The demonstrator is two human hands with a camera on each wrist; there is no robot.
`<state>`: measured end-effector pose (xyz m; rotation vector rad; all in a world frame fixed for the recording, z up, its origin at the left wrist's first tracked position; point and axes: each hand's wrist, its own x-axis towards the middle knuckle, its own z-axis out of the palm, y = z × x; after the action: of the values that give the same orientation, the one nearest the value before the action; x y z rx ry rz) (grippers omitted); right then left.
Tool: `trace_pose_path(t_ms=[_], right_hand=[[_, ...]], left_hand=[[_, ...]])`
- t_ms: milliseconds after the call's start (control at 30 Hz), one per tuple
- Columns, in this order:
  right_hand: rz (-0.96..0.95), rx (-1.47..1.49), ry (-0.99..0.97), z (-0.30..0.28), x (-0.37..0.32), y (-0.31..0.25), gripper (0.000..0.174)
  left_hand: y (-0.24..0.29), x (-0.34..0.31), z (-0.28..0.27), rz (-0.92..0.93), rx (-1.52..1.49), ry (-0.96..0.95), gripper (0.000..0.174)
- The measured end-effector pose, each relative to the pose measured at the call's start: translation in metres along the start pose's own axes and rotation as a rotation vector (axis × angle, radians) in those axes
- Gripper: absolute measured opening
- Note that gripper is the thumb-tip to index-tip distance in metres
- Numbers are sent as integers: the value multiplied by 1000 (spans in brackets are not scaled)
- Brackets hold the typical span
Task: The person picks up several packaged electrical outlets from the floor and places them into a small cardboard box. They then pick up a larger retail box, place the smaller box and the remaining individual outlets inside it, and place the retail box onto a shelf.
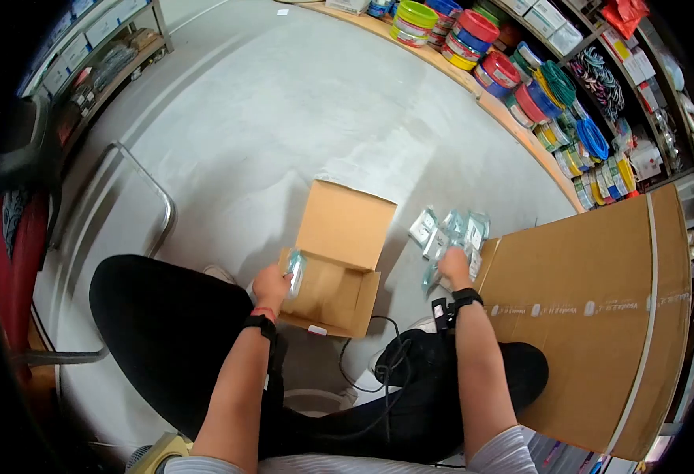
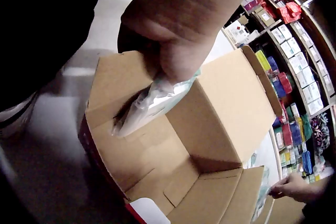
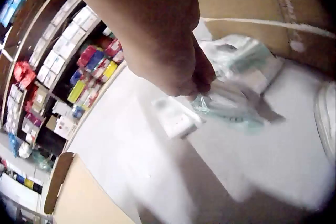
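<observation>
An open cardboard box (image 1: 327, 296) stands on the floor between the person's feet, its lid (image 1: 347, 225) folded back away from the body. At its left wall, the left hand (image 1: 270, 286) grips a white wall socket in a clear plastic bag (image 2: 152, 106), tilted inside the box opening. To the right of the box, the right hand (image 1: 456, 267) reaches down and pinches the plastic of another bagged wall socket (image 3: 228, 111). Several more bagged wall sockets (image 1: 423, 227) lie in a loose pile on the floor around that hand. The right fingertips are partly hidden in the right wrist view.
A large strapped carton (image 1: 584, 308) stands right of the pile. A black cable (image 1: 390, 363) runs by the right foot. Shelves with coloured wire coils (image 1: 497, 71) line the far right. A metal tube chair frame (image 1: 161, 205) is at the left.
</observation>
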<state>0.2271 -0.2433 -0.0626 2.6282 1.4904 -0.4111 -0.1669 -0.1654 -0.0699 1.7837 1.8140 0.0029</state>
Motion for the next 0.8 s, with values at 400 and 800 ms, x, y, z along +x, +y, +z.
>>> trace_pose_path(t_ms=[400,800], right_hand=[[-281,868,-383,-147,-16,-116,15],[172,1169,-1036,16,-65,-191,4]], left_hand=[[-9,11,12,3,-37,-82,26],[-10,12,7,7,-61,-129,26]])
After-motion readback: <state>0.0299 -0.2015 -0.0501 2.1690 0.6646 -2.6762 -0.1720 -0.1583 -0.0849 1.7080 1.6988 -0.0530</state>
